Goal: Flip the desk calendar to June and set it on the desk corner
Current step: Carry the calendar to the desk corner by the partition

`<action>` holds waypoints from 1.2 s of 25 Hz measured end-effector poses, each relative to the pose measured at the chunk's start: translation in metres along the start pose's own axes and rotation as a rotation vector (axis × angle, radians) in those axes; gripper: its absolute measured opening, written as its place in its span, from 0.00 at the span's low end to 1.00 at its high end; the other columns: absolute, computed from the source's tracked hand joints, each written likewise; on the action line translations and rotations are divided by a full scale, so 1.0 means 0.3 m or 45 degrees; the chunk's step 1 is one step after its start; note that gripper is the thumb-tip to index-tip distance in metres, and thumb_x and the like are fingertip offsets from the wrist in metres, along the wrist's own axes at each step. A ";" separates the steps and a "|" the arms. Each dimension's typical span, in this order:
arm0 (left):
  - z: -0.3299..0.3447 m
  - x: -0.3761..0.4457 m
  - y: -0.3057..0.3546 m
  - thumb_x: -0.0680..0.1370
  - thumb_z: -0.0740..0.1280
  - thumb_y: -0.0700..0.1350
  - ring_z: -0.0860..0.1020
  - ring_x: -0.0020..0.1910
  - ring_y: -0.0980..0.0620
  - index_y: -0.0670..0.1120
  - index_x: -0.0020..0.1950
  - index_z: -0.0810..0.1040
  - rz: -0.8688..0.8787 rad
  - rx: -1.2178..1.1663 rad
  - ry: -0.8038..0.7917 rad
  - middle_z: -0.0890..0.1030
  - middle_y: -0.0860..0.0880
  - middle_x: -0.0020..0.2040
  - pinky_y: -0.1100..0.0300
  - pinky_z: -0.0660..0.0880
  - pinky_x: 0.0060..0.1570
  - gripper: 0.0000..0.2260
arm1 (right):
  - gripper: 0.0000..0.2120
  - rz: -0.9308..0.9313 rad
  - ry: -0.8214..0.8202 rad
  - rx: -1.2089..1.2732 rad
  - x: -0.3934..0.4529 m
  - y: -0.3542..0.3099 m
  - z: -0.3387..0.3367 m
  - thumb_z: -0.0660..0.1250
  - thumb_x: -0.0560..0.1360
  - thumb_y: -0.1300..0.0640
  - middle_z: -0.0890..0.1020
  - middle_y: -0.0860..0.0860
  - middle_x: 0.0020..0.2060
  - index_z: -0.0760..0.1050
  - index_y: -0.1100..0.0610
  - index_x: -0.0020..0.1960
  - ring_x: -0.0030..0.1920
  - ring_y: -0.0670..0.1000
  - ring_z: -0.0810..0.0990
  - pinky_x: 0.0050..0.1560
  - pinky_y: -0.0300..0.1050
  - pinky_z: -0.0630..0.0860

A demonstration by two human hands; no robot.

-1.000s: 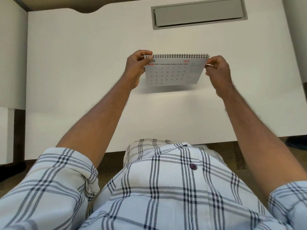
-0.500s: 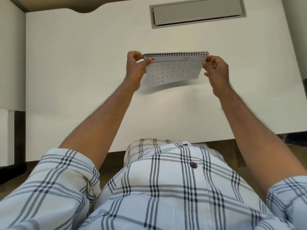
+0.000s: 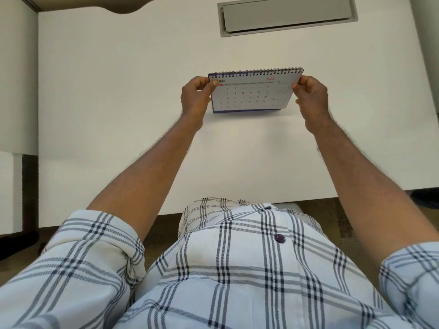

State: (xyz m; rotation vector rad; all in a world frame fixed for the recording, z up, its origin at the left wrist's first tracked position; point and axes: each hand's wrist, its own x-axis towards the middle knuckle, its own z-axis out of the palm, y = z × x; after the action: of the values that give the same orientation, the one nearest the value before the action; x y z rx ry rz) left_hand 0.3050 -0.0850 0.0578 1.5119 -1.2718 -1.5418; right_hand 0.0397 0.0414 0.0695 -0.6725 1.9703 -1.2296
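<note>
A: Where's the desk calendar (image 3: 251,93)?

B: Over the middle of the white desk (image 3: 118,91), a little toward twelve o'clock from the person's chest. It faces the camera, spiral binding along its top edge, a blue base strip showing along its bottom. The open page reads "JUNE", the first letter partly under a thumb, with "2026" in red at the upper right of the page.

A: Is it standing on the desk?

B: I cannot tell for sure. The blue bottom edge sits right at the surface, with only a faint shadow below it.

A: And the hands?

B: The left hand (image 3: 194,97) is at nine o'clock of the calendar, thumb on the front of the page near the top corner, the other fingers curled behind, closed on that edge. The right hand (image 3: 311,96) is at three o'clock, fingertips pinched narrow on the upper right corner just under the binding.

A: What's beyond it?

B: At twelve o'clock, well apart, a grey rectangular cable flap (image 3: 287,15) is set into the desk. At eleven o'clock the far edge has a curved cutout. At six o'clock both bare forearms run back to rolled sleeves of a white plaid shirt (image 3: 225,269) with a dark button.
</note>
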 end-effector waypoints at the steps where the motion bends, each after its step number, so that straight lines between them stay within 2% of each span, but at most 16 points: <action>1: -0.003 0.001 -0.004 0.78 0.74 0.47 0.84 0.58 0.42 0.50 0.46 0.84 -0.007 0.021 -0.008 0.88 0.44 0.53 0.48 0.81 0.56 0.02 | 0.07 -0.002 -0.010 -0.015 0.004 0.005 0.001 0.66 0.80 0.59 0.84 0.44 0.47 0.81 0.51 0.55 0.42 0.38 0.79 0.43 0.32 0.73; 4: -0.007 0.000 -0.007 0.78 0.73 0.46 0.84 0.53 0.47 0.51 0.48 0.85 -0.021 0.036 0.000 0.88 0.45 0.53 0.52 0.79 0.54 0.01 | 0.08 0.010 -0.063 -0.057 0.013 0.022 0.001 0.65 0.80 0.60 0.83 0.44 0.45 0.81 0.50 0.54 0.41 0.40 0.77 0.42 0.32 0.72; 8: 0.018 -0.015 -0.002 0.81 0.71 0.42 0.81 0.44 0.57 0.47 0.51 0.84 0.014 0.070 0.068 0.87 0.50 0.47 0.65 0.78 0.46 0.03 | 0.10 0.034 -0.162 -0.102 0.019 0.059 -0.012 0.62 0.82 0.60 0.84 0.45 0.51 0.80 0.51 0.58 0.40 0.36 0.76 0.41 0.30 0.71; 10: 0.039 -0.020 -0.003 0.82 0.69 0.42 0.80 0.43 0.58 0.46 0.51 0.82 0.015 0.092 0.104 0.85 0.52 0.45 0.63 0.76 0.46 0.02 | 0.12 0.038 -0.225 -0.125 0.024 0.088 -0.027 0.61 0.83 0.59 0.83 0.44 0.51 0.80 0.52 0.61 0.38 0.35 0.76 0.39 0.28 0.70; 11: 0.051 -0.024 -0.005 0.82 0.68 0.42 0.79 0.42 0.57 0.46 0.52 0.81 0.017 0.107 0.123 0.84 0.53 0.45 0.61 0.75 0.46 0.02 | 0.12 0.031 -0.258 -0.133 0.028 0.106 -0.034 0.61 0.83 0.58 0.83 0.44 0.52 0.80 0.52 0.62 0.41 0.36 0.76 0.40 0.29 0.70; 13: 0.069 -0.036 -0.005 0.82 0.67 0.43 0.79 0.43 0.57 0.46 0.52 0.77 0.028 0.140 0.165 0.83 0.52 0.45 0.60 0.74 0.45 0.01 | 0.13 0.017 -0.318 -0.167 0.036 0.142 -0.041 0.60 0.84 0.56 0.83 0.45 0.55 0.79 0.52 0.64 0.48 0.41 0.78 0.46 0.34 0.72; 15: 0.083 -0.049 0.000 0.83 0.65 0.43 0.79 0.43 0.56 0.47 0.55 0.73 0.049 0.155 0.188 0.83 0.51 0.45 0.62 0.74 0.44 0.03 | 0.14 0.028 -0.342 -0.210 0.057 0.165 -0.048 0.60 0.84 0.55 0.82 0.45 0.54 0.79 0.53 0.65 0.49 0.44 0.77 0.50 0.38 0.73; 18: 0.098 -0.063 -0.002 0.83 0.64 0.45 0.78 0.47 0.56 0.52 0.64 0.75 0.130 0.209 0.158 0.82 0.50 0.49 0.66 0.75 0.45 0.09 | 0.12 -0.047 -0.328 -0.274 0.100 0.194 -0.054 0.62 0.81 0.56 0.84 0.50 0.53 0.81 0.58 0.58 0.48 0.48 0.77 0.55 0.51 0.79; 20: 0.113 -0.062 -0.006 0.83 0.66 0.49 0.77 0.48 0.59 0.53 0.64 0.76 0.156 0.229 0.143 0.82 0.53 0.52 0.70 0.75 0.45 0.10 | 0.11 -0.085 -0.317 -0.301 0.118 0.200 -0.052 0.63 0.79 0.57 0.85 0.51 0.51 0.82 0.60 0.54 0.46 0.49 0.78 0.55 0.54 0.80; 24: 0.114 -0.066 -0.002 0.78 0.71 0.53 0.79 0.46 0.55 0.50 0.55 0.81 0.171 0.165 0.154 0.83 0.53 0.47 0.57 0.78 0.45 0.10 | 0.10 -0.078 -0.294 -0.321 0.128 0.204 -0.052 0.65 0.77 0.60 0.85 0.50 0.50 0.82 0.59 0.55 0.50 0.51 0.82 0.58 0.52 0.82; 26: 0.109 -0.064 -0.012 0.76 0.72 0.52 0.80 0.46 0.52 0.51 0.51 0.81 0.154 0.124 0.133 0.84 0.51 0.45 0.46 0.81 0.50 0.07 | 0.11 -0.043 -0.308 -0.268 0.130 0.189 -0.052 0.68 0.77 0.61 0.85 0.49 0.52 0.82 0.57 0.58 0.54 0.51 0.83 0.58 0.47 0.82; 28: 0.104 -0.063 -0.025 0.74 0.74 0.52 0.81 0.47 0.50 0.53 0.47 0.82 0.133 0.097 0.117 0.84 0.49 0.44 0.40 0.81 0.57 0.05 | 0.12 -0.015 -0.327 -0.176 0.121 0.168 -0.047 0.69 0.77 0.61 0.84 0.49 0.53 0.81 0.55 0.60 0.54 0.50 0.82 0.52 0.41 0.80; 30: 0.099 -0.066 -0.030 0.73 0.75 0.52 0.81 0.47 0.50 0.54 0.47 0.83 0.120 0.064 0.117 0.84 0.48 0.44 0.38 0.80 0.59 0.05 | 0.12 0.012 -0.319 -0.137 0.115 0.166 -0.045 0.69 0.77 0.59 0.85 0.50 0.54 0.80 0.54 0.59 0.50 0.49 0.81 0.45 0.39 0.76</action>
State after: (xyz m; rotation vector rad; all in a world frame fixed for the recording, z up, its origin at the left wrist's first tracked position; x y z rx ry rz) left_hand 0.2807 -0.0576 0.0531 1.5140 -1.3186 -1.3742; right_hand 0.0051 0.0440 0.0182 -0.8280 1.8363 -0.9868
